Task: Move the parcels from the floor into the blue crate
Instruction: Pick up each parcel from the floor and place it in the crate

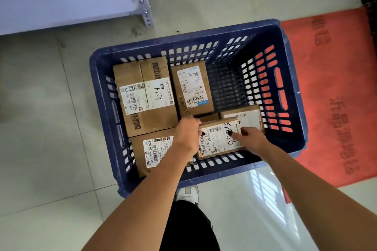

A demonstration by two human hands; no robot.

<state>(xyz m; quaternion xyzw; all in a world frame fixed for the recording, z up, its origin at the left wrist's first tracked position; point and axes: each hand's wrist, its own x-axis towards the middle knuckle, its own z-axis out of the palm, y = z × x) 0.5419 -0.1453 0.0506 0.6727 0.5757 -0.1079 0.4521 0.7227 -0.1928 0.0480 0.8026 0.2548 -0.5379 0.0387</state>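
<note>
On a pale tiled floor (51, 128) beside a red mat (336, 87), both hands, left (188, 131) and right (252, 138), gripped a small labelled parcel (219, 138) at the blue crate (195, 40)'s near edge.

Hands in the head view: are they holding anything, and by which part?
Both hold one small labelled parcel inside the blue crate: the left hand grips its left end, the right hand its right end, thumb on the label.

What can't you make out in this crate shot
Head view only:
- Parcel under left forearm: right part hidden by the arm.
- Parcel beneath the held parcel: mostly covered, near.
- Label print: too small.
- Red mat: cut off by the right edge.
</note>
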